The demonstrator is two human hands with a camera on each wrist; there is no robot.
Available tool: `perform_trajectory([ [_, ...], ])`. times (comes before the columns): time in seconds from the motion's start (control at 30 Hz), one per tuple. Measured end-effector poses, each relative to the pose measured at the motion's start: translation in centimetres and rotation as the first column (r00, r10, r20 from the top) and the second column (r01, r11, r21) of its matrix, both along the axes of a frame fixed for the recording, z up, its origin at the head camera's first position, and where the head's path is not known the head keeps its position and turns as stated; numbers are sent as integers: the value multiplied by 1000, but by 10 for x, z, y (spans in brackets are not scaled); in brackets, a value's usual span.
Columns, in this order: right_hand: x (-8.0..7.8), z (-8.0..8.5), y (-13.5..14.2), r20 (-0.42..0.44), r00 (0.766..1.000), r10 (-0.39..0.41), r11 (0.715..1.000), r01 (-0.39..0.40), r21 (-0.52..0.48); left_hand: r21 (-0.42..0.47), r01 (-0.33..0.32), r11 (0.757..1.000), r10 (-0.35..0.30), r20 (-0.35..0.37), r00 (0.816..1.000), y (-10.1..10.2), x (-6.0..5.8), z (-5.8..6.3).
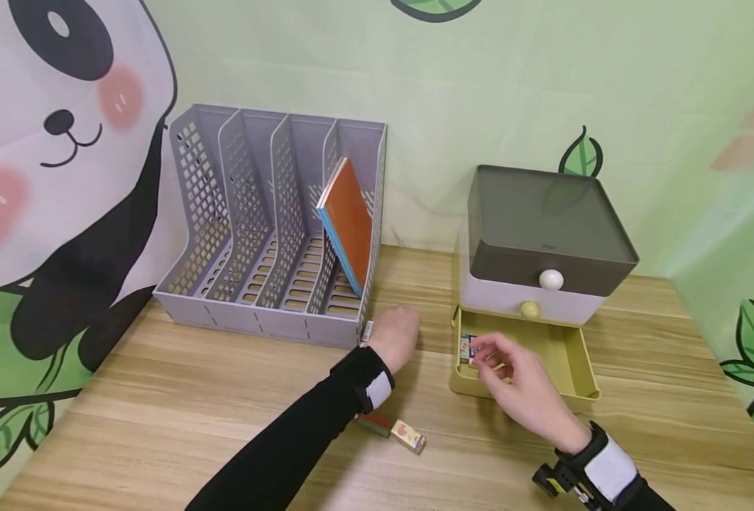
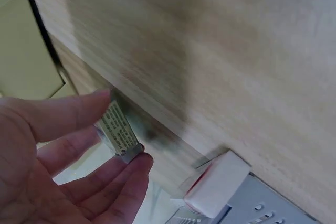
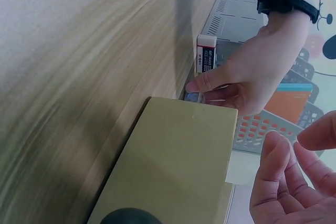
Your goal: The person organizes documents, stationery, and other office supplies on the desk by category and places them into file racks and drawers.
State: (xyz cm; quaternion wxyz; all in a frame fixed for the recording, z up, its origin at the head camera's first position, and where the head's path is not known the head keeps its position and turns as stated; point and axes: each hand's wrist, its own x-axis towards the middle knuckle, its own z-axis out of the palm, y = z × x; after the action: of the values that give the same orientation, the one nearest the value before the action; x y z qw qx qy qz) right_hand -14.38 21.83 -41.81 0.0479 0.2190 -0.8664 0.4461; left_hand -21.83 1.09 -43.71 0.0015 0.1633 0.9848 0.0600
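My left hand (image 1: 397,336) pinches a small eraser in a printed sleeve (image 2: 118,129) between thumb and fingers, just above the table beside the grey file rack. Another white eraser (image 3: 206,54) stands by the rack's front corner, close to that hand. My right hand (image 1: 522,380) hovers over the pulled-out yellow drawer (image 1: 571,355) with its fingers loosely bent; the right wrist view shows nothing between them. Small printed erasers (image 1: 466,348) lie in the drawer's left end, partly hidden by the right fingertips. Two more small blocks, one an eraser (image 1: 409,436), lie on the table below the left wrist.
The grey file rack (image 1: 236,319) stands at the back left, with an orange and blue book (image 1: 349,223) in its rightmost slot. Above the yellow drawer are a white drawer and a dark top drawer (image 1: 543,262). A panda-printed cloth hangs behind.
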Motion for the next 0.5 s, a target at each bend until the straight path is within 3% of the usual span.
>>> perform_trajectory([
  [0.1,0,0,0,9,1000,-5,1000,5,5,30,18,999,-18,10,1000,-4,4,2],
  [0.23,1,-1,-1,25,1000,-10,1000,10,5,119,20,993,-29,76,997,-11,12,8],
  [0.4,1,-1,-1,3,1000,-13,1000,13,4,269,13,963,-43,105,994,-22,22,13],
  [0.5,0,-2,-2,-73,997,-15,999,17,31,349,25,937,-67,110,992,-27,26,13],
])
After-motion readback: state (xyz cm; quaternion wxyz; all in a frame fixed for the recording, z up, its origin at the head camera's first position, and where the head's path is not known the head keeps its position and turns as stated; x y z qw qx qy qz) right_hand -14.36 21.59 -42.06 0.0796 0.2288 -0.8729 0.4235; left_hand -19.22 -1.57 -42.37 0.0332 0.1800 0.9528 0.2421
